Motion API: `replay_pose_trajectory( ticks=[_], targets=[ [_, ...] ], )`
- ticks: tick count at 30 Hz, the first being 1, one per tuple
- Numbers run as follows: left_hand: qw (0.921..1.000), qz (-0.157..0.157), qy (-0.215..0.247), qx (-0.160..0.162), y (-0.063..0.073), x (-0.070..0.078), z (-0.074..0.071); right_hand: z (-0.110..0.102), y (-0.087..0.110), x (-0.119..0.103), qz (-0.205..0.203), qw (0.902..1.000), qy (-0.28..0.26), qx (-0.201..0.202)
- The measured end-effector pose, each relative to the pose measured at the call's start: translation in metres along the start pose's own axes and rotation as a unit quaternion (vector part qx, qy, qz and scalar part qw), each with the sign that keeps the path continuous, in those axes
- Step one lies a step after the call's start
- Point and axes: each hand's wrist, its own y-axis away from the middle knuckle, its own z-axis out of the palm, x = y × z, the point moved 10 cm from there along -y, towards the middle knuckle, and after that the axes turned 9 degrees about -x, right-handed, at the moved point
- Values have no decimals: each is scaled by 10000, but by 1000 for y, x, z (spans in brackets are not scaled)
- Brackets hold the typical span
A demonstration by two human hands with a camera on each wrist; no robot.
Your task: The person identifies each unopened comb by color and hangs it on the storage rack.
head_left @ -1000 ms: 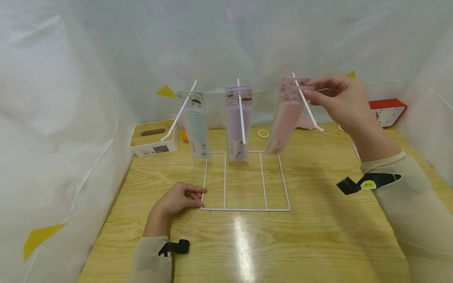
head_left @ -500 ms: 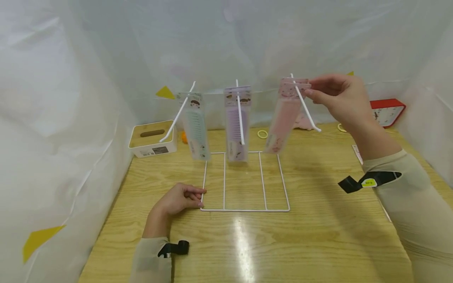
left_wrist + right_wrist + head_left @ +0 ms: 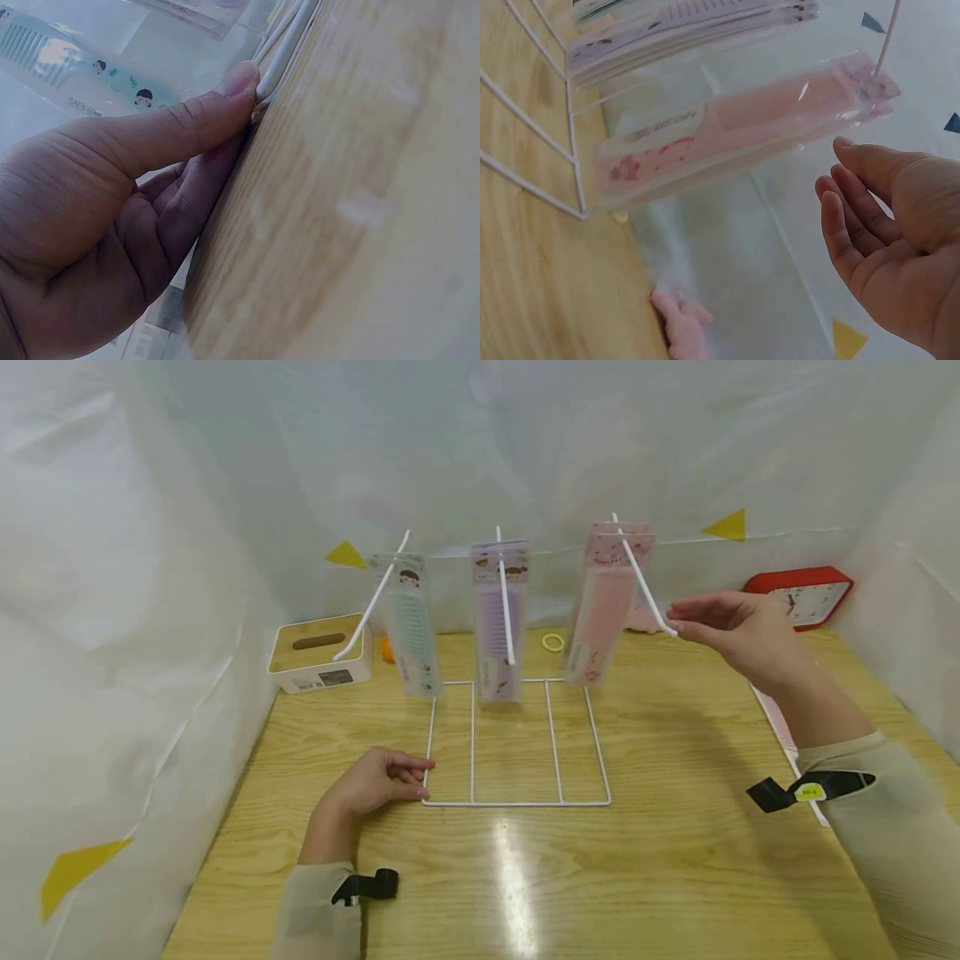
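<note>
A white wire display rack [image 3: 517, 804] stands on the wooden table with three hooks. Packaged plastic combs hang from them: green combs [image 3: 414, 631] on the left, purple combs [image 3: 495, 622] in the middle, pink combs [image 3: 606, 602] on the right. At the base's near left corner, my left hand [image 3: 375, 781] pinches the wire between thumb and fingers; the left wrist view shows the thumb [image 3: 238, 81] on it. My right hand [image 3: 750, 635] is beside the right hook's tip, fingers loosely bent and holding nothing. In the right wrist view a gap separates it from the pink combs.
A tissue box [image 3: 322, 652] with a wooden lid stands at the back left. A red clock [image 3: 806, 597] is at the back right. Another comb package [image 3: 780, 722] lies partly under the right forearm. A yellow ring [image 3: 552, 642] and a pink plush piece [image 3: 682, 330] lie behind the rack.
My right hand has let go of the pink comb package and moved down and toward me. The pink combs now hang more upright. My left hand stays on the rack's base.
</note>
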Motion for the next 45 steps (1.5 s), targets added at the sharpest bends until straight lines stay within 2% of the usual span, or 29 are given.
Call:
replay_pose_trajectory(
  ticks=[5, 13, 17, 20, 24, 29, 34, 37, 40, 42, 45],
  targets=[
    [10000, 23, -31, -3, 1, 1, 0, -2, 9, 48, 362, 9984, 438, -37],
    [10000, -39, -11, 10, 0, -2, -1, -22, 13, 129, 432, 9939, 1009, -78],
    [10000, -53, -32, 30, 1, 0, -2, -36, 16, 161, 593, 9900, 1277, -99],
    [9999, -61, -46, 72, 3, 0, -4, -47, 18, 181, 752, 9881, 1340, -34],
    [9999, -58, -46, 90, 3, 0, -5, -58, 24, 204, 903, 9903, 1056, 67],
    [10000, 17, -62, 30, 2, 2, -1, -66, 31, 211, 641, 9944, 771, 322],
    [10000, -71, 51, 45, 1, 0, -1, -66, 31, 207, 403, 9932, 1036, 354],
    [10000, -67, 40, 36, 2, 0, -1, -67, 31, 210, 659, 9903, 1181, 327],
    [10000, -56, 5, 38, 2, 1, -2, -69, 31, 217, 1042, 9832, 1478, 241],
    [10000, -43, -3, 27, 2, 1, -1, -71, 30, 218, 1101, 9795, 1669, 238],
    [10000, 10, -14, -3, 2, 2, 0, -71, 29, 220, 1062, 9795, 1701, 205]
  ],
)
